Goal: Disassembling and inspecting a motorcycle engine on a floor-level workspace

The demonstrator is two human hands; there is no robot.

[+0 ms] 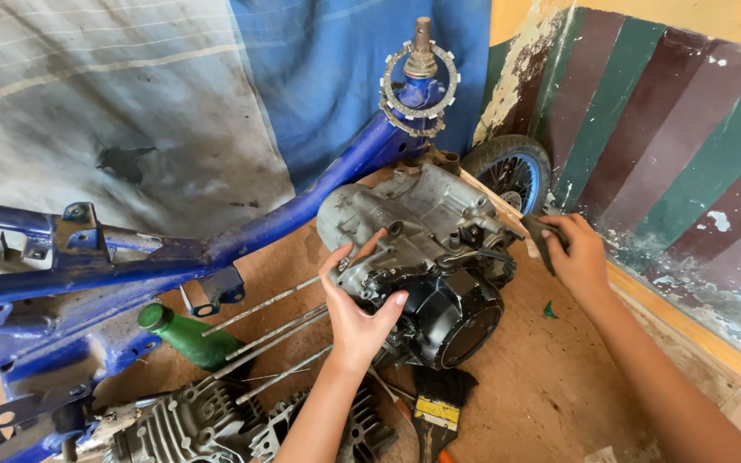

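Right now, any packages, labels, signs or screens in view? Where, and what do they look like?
No packages, signs or screens.
Yellow rectangular label band: on the flat black-bristled paintbrush lying on the brown board floor, bottom centre, just below the grey-and-black metal engine block; dark print, too small to tell.

— Where are you working?
— You're in a motorcycle repair workshop: blue frame [216,249] at nine o'clock, engine block [422,257] at centre, finned cylinder [190,424] at seven, small wheel [512,171] at one.
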